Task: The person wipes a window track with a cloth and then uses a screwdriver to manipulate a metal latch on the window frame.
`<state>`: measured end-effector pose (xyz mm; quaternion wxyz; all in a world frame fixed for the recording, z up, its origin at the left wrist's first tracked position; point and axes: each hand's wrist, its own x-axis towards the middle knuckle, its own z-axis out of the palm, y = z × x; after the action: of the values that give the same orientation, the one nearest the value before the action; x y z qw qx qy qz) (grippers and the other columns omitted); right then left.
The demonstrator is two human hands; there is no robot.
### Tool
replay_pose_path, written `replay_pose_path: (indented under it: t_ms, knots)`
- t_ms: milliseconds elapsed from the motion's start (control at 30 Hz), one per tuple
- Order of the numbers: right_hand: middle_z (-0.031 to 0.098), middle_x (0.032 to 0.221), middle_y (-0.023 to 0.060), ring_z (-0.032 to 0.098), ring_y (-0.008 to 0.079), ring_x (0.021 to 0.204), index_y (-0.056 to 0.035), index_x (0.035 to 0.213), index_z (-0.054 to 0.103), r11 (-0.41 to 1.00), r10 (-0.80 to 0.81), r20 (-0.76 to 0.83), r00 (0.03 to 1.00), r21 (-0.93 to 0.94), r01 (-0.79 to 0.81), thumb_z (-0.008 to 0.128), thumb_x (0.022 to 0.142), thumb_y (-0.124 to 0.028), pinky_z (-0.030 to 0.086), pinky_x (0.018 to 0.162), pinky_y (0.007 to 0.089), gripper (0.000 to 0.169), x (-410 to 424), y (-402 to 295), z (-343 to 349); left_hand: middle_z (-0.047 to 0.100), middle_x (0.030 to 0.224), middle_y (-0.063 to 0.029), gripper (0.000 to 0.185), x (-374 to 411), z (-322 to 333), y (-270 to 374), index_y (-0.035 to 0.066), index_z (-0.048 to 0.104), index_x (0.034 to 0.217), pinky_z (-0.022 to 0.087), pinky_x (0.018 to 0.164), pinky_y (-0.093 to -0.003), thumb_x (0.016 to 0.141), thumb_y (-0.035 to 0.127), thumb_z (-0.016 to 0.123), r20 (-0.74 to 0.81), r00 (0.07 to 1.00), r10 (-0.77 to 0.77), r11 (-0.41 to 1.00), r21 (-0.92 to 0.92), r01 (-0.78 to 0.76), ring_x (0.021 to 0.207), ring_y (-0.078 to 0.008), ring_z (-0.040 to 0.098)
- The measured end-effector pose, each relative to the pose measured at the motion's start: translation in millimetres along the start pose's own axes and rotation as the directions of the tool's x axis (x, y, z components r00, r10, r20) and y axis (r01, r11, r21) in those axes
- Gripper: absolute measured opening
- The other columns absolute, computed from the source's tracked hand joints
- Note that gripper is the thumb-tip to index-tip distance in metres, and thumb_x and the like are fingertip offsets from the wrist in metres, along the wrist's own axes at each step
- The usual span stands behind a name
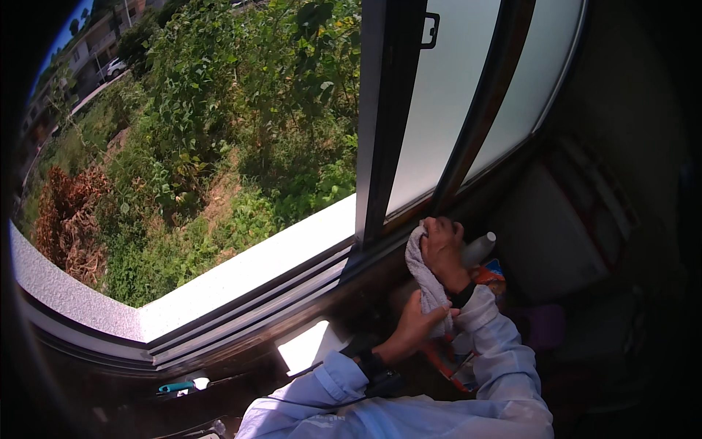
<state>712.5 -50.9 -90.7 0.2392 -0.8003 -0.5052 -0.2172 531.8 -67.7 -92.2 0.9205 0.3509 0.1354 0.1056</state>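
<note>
A pale terry cloth (425,274) hangs between both hands at the foot of the sliding window. My right hand (445,249) grips its upper end close to the lower window frame (395,237). Below it, my left hand (412,325) holds the lower end, with the thumb over the fabric. Just right of my right hand stands a tilted bottle with a white cap (490,237), partly hidden by the hand. An orange printed plastic package (491,274) lies under my right wrist; the sleeve covers much of it.
Frosted sliding panes (439,110) fill the right side of the window; its left side stands open onto plants. Metal sill tracks (247,307) run along the bottom. A teal-handled tool (178,387) and a white flat object (310,347) lie below. At right sits a large pale box (554,236) in shadow.
</note>
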Motion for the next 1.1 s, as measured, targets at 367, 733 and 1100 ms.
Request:
replay_pose_path:
  t_ms: [367,733,1100]
  knots:
    - [0.064,0.088,0.0135,0.056,0.0318,0.091,-0.007,0.09,0.05,0.956,0.016,0.148,0.989,-0.293,0.028,0.063,0.085,-0.021,0.04,0.083,0.0465,0.02,19.2,-23.4,13.4,0.062,0.108,-0.0139,0.039,-12.0,-36.6,33.4,-0.001,0.04,0.124,0.056,0.087,-0.0356,0.091,0.004,0.06,0.06,0.998,0.019,1.0,-0.01,-0.018,0.097,-0.0242,0.068]
    - [0.067,0.091,0.0171,0.066,0.0321,0.085,-0.0034,0.104,0.057,0.449,0.419,0.256,0.871,0.775,-0.444,0.052,0.096,-0.027,0.054,0.075,0.042,0.026,-35.7,-21.8,7.8,0.06,0.113,-0.0157,0.052,-65.7,-33.2,46.3,-0.002,0.038,0.131,0.054,0.087,-0.0336,0.089,0.011,0.065,0.244,0.968,0.05,0.971,0.215,-0.105,0.098,-0.0216,0.067]
    - [0.062,0.109,0.0116,0.062,0.0193,0.096,-0.0009,0.117,0.052,0.591,0.44,0.017,0.898,0.747,-0.305,0.065,0.091,-0.015,0.051,0.085,0.0318,0.033,6.2,-8.8,1.2,0.062,0.108,-0.0126,0.048,-12.5,-22.9,19.4,-0.001,0.038,0.133,0.053,0.088,-0.0331,0.092,0.008,0.061,0.204,0.93,0.307,0.886,0.295,-0.357,0.097,-0.0196,0.068]
